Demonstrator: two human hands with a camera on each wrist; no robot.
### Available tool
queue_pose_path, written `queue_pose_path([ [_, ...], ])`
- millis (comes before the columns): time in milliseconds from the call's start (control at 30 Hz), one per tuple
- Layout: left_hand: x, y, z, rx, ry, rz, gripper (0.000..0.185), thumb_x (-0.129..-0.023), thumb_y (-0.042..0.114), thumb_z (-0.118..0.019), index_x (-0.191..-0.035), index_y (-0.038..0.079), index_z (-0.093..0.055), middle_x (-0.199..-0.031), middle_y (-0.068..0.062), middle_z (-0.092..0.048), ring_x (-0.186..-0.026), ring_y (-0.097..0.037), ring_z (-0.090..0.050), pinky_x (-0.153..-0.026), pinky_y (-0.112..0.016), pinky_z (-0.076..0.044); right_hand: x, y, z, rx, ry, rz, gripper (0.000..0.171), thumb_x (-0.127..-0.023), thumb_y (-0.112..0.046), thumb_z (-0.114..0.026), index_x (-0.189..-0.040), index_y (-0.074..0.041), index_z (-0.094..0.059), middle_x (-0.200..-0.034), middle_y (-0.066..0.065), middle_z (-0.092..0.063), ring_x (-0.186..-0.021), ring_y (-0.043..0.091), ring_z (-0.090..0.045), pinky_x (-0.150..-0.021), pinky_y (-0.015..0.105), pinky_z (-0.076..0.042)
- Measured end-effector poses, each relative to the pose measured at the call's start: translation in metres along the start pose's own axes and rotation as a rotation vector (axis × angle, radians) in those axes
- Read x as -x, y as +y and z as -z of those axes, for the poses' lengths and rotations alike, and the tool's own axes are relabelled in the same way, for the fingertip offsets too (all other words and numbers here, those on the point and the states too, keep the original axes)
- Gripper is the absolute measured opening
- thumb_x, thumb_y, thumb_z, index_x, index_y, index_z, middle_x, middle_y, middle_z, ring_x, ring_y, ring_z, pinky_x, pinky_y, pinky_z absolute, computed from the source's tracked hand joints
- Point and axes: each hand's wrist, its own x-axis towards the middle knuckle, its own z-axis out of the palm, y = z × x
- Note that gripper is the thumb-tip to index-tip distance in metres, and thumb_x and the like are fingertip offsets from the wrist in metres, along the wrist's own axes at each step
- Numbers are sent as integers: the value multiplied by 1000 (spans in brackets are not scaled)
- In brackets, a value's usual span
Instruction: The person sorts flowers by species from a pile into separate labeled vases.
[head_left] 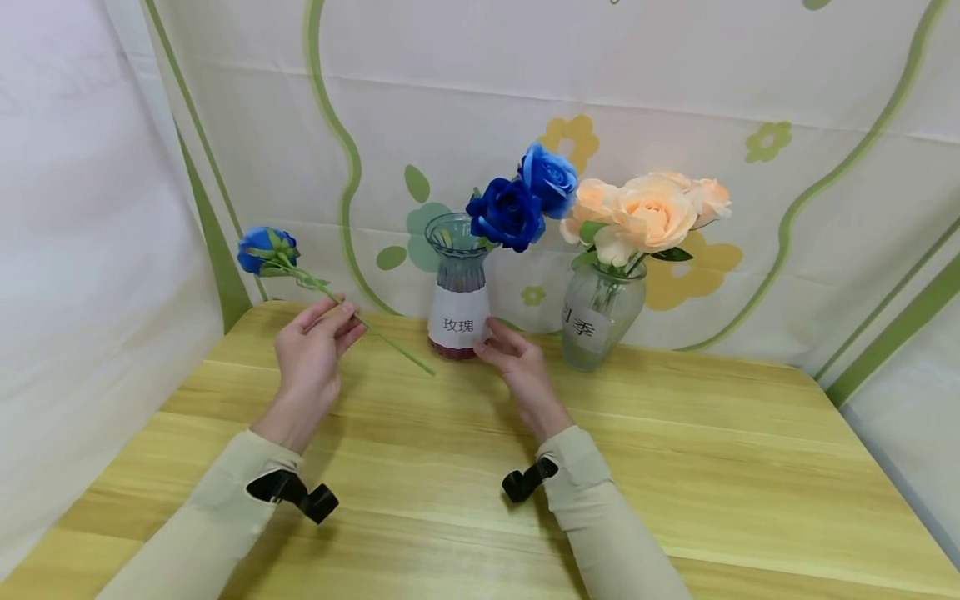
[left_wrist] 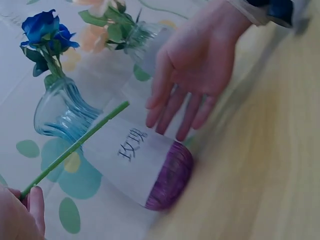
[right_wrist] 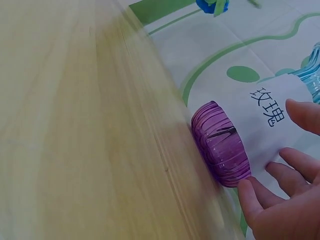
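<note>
My left hand (head_left: pixel 339 318) pinches the green stem (head_left: pixel 390 346) of a single blue rose (head_left: pixel 266 250), held above the table with the bud up and to the left. The stem's free end (left_wrist: pixel 107 117) points toward a blue ribbed glass vase (head_left: pixel 458 287) with a purple base and a white label. Two blue roses (head_left: pixel 517 204) stand in that vase. My right hand (head_left: pixel 497 340) is open beside the vase's lower right side, fingers (left_wrist: pixel 172 107) spread near the label (right_wrist: pixel 267 107). Whether they touch the vase I cannot tell.
A clear glass vase (head_left: pixel 600 317) with peach roses (head_left: pixel 648 212) stands just right of the blue vase. Both vases sit near the back of the wooden table (head_left: pixel 675 467). A patterned white and green cloth (head_left: pixel 787 100) hangs behind and at both sides.
</note>
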Motion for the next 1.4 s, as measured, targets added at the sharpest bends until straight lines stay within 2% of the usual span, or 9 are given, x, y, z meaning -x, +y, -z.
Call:
queue_pose_path([
  [167,-4,10,-16,128,33,-39,21,-96,-4,-73,-115,3,-70,-112,-6,-70,-83,-17,-72,-80,-26,-65,0,0,-1,-4,-4,2,65,-99,-19,-76,-158,-18,-52,-170,3,-42,-161,31,-34,-133,50,-28],
  [333,-9,21,-31,248,39,-72,13,-94,-5,-75,-105,1,-72,-100,-9,-67,-80,-19,-70,-80,-27,-66,0,-1,-3,-8,10,4,63,-98,-18,-76,-157,-18,-54,-169,5,-45,-160,31,-37,-132,49,-30],
  [433,-12,28,-41,302,31,-94,12,-94,-6,-74,-103,0,-69,-97,-10,-67,-84,-21,-69,-85,-29,-66,0,-1,-3,-6,15,6,63,-98,-17,-76,-157,-18,-54,-168,5,-46,-159,30,-38,-132,49,-31],
  [600,-18,37,-61,339,40,-134,14,-94,-4,-75,-104,0,-66,-97,-10,-67,-89,-23,-68,-93,-32,-64,1,-2,-2,-3,8,9,62,-99,-17,-74,-157,-18,-53,-169,4,-45,-159,30,-38,-131,50,-31],
  [867,-26,46,-86,389,65,-203,12,-95,-3,-74,-99,1,-63,-98,-11,-66,-88,-24,-67,-97,-36,-63,1,-3,-1,-19,3,11,64,-99,-16,-74,-158,-16,-52,-169,5,-44,-160,30,-37,-132,49,-30],
  [1100,-31,46,-101,381,74,-227,15,-95,-5,-74,-99,4,-62,-98,-9,-65,-86,-24,-67,-92,-34,-64,2,-4,-2,-24,-2,10,64,-100,-16,-74,-159,-17,-51,-170,5,-43,-160,30,-36,-132,48,-30],
  [1400,-34,35,-122,334,108,-235,14,-95,-4,-74,-96,7,-65,-105,-8,-66,-83,-21,-68,-83,-29,-63,3,-2,-1,-20,0,6,63,-101,-16,-73,-159,-17,-50,-171,4,-42,-160,30,-36,-132,50,-29],
])
